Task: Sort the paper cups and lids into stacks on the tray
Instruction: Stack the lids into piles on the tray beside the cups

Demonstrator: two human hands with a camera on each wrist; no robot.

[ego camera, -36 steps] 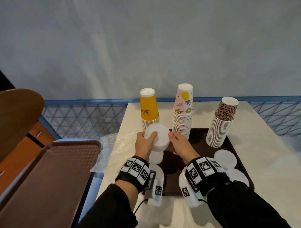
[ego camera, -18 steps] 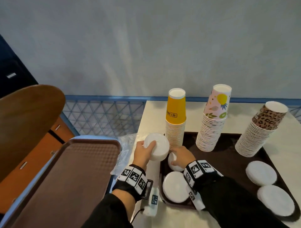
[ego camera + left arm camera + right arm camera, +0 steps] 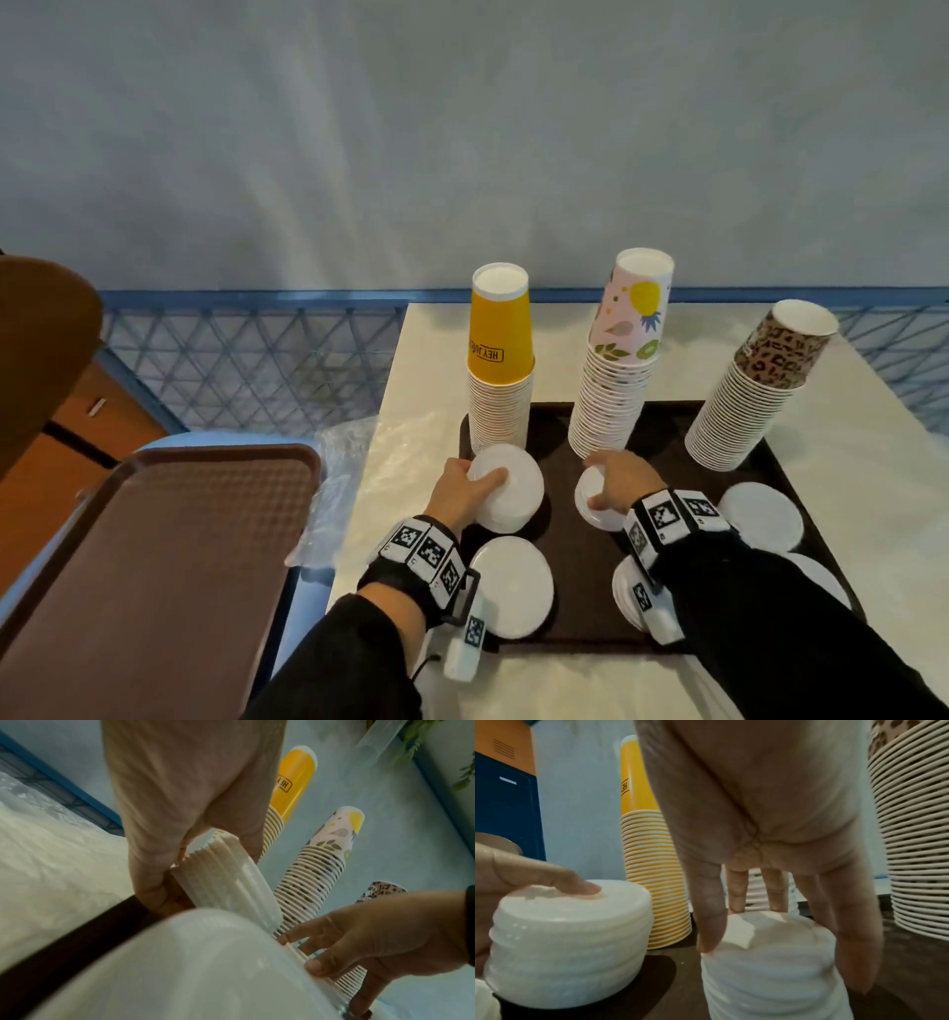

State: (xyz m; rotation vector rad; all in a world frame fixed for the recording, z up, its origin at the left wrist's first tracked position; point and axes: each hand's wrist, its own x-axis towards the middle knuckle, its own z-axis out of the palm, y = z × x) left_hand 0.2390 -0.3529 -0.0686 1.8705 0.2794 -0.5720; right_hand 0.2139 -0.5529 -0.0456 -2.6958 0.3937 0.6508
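A: From the head view, where do things stand?

B: The dark tray (image 3: 667, 416) sits on the tabletop (image 3: 436, 360) with three upturned cup stacks along its far side: yellow cup stack (image 3: 500, 370), fruit-print cup stack (image 3: 619, 370), leopard-print cup stack (image 3: 750, 395). The left hand (image 3: 457, 496) grips the left lid stack (image 3: 508, 488), thumb over the top, just in front of the yellow cups. The right hand (image 3: 624, 480) is draped over the right lid stack (image 3: 595, 501), in front of the fruit-print cups. More lid piles (image 3: 513, 586) lie nearer the person.

A: And the left wrist view?

B: The left hand (image 3: 192, 801) has fingers and thumb curled round its ribbed lid stack (image 3: 231, 874), which stands at the tray's left edge. The right hand (image 3: 372, 939) shows at the lower right, fingertips on lid rims.

A: The right wrist view?

B: The right hand (image 3: 770, 862) points downward, its fingers wrapped down the sides of the narrower stack (image 3: 770, 963), which stands upright on the tray. The left one's thumb presses the top of the wider stack (image 3: 569, 933).

A: What does the next move turn on?

B: I'd judge: both stacks are upright and apart, side by side, each directly under its own hand. Whether they get merged or set down, the axis must stay vertical.
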